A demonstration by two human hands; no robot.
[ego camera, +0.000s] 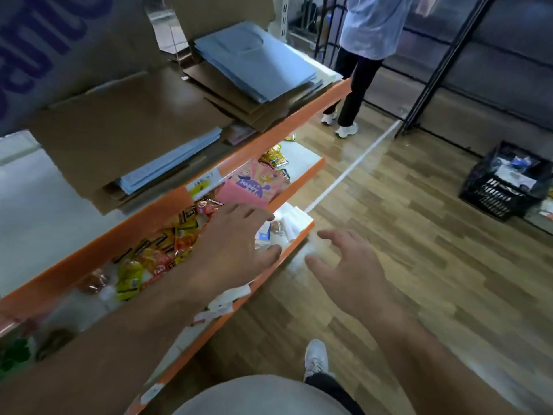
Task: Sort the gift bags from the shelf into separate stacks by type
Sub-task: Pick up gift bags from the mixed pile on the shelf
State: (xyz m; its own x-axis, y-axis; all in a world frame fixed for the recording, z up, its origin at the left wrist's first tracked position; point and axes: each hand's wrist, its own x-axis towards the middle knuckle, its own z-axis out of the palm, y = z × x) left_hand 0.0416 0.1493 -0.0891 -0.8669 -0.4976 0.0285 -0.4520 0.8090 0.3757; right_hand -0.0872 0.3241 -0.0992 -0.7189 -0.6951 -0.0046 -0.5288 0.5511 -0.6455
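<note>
Gift bag (254, 184), pink, lies partly hidden beneath the orange shelf edge (299, 114). Left hand (236, 235) and right hand (350, 265) have fingers spread, holding nothing.

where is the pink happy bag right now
In the head view, the pink gift bag lies left of centre on the shelf under the top one, just beyond the left hand, beside snack packets.

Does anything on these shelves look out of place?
Yes: a pink gift bag printed HAPPY lies among snack packets on the shelf below. On the top shelf, blue bags are sandwiched between brown bags, unsorted.
</note>
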